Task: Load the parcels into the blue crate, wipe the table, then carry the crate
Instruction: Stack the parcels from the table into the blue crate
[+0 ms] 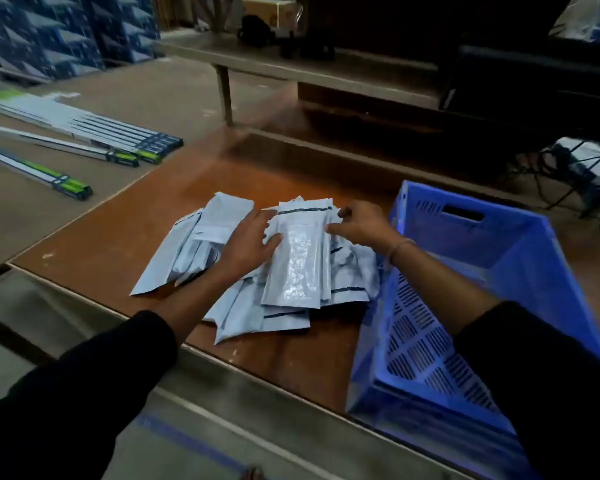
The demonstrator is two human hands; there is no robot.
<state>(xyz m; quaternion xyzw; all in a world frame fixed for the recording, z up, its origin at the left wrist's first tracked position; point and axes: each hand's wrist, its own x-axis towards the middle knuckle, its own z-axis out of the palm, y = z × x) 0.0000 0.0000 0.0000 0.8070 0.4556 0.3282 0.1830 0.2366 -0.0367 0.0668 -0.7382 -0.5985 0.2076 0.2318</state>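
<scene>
Here, the parcels (284,268) lie heaped on the counter (104,244) left of the blue crate (492,271), which appears empty; left hand (248,242) rests open, right hand (359,223) pinches one edge, wiping and carrying remain.

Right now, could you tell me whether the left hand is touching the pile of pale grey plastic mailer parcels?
Touching. The head view shows the left hand lying flat on the pile of pale grey plastic mailer parcels, fingers spread across the top ones.

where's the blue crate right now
In the head view the blue crate sits on the brown table at the right, touching the pile of parcels, under the right forearm.
</scene>
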